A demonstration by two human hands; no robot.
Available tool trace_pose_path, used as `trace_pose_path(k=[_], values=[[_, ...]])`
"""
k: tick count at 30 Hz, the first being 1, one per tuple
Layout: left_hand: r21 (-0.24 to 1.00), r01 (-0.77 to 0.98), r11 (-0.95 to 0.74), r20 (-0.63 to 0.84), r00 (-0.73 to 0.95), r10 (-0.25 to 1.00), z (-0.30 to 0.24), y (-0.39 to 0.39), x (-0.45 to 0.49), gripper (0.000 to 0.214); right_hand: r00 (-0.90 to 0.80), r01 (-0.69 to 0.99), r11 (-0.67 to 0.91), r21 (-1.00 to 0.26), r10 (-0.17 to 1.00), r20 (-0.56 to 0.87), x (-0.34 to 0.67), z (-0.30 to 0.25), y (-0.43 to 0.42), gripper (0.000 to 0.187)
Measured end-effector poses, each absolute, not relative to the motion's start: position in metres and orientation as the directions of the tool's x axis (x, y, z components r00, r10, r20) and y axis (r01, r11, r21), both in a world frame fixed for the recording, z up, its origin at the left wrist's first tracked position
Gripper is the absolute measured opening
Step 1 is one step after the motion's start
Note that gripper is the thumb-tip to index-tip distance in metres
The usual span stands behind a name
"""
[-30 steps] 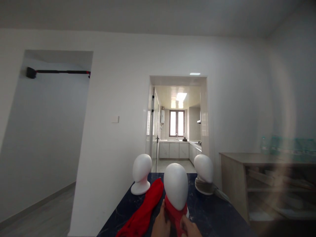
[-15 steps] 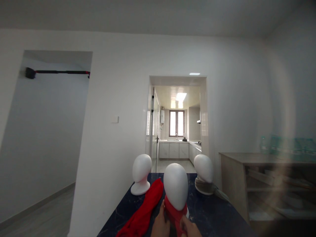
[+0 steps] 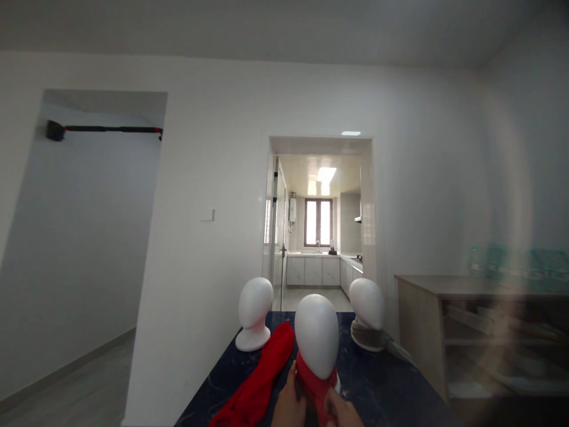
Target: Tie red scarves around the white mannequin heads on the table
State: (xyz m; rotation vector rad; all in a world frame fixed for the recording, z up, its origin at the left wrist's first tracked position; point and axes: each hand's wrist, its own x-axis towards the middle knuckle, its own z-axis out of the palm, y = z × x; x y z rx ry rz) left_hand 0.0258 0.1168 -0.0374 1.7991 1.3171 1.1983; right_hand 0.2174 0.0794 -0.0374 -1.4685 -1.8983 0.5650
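Note:
A white foam mannequin head (image 3: pixel 316 332) stands at the near middle of the table, with a red scarf (image 3: pixel 315 386) wrapped round its neck. My left hand (image 3: pixel 288 400) is at the left side of the neck, its fingers closed on the scarf. On the front, my right hand (image 3: pixel 340 410) pinches the scarf where it hangs below the neck. The lower ends of the scarf run out of the frame. Left of my hands lies a bright red cloth (image 3: pixel 258 382), stretched along the table.
A bare white mannequin head (image 3: pixel 255 303) stands at the back left of the dark blue table (image 3: pixel 373 388). Another head (image 3: pixel 367 301) at the back right wears a grey-brown scarf (image 3: pixel 368 337). A wooden shelf unit (image 3: pixel 418 284) carrying bottles (image 3: pixel 498 261) stands to the right.

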Motion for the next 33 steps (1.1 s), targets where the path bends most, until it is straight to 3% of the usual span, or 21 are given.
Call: trace_pose_path(k=[12,33], values=[[0.86,0.401,-0.315,0.311,0.076,0.947,-0.038,0.117,0.026,0.088,-0.102,0.627,0.281,-0.726,0.954,0.282,0.211,-0.006,0.044,0.02],[0.849,0.422,-0.318,0.308,0.092,0.947,-0.036,0.116,0.025,0.086,-0.119,0.664,0.293,-0.687,0.95,0.29,0.212,-0.008,0.045,0.017]])
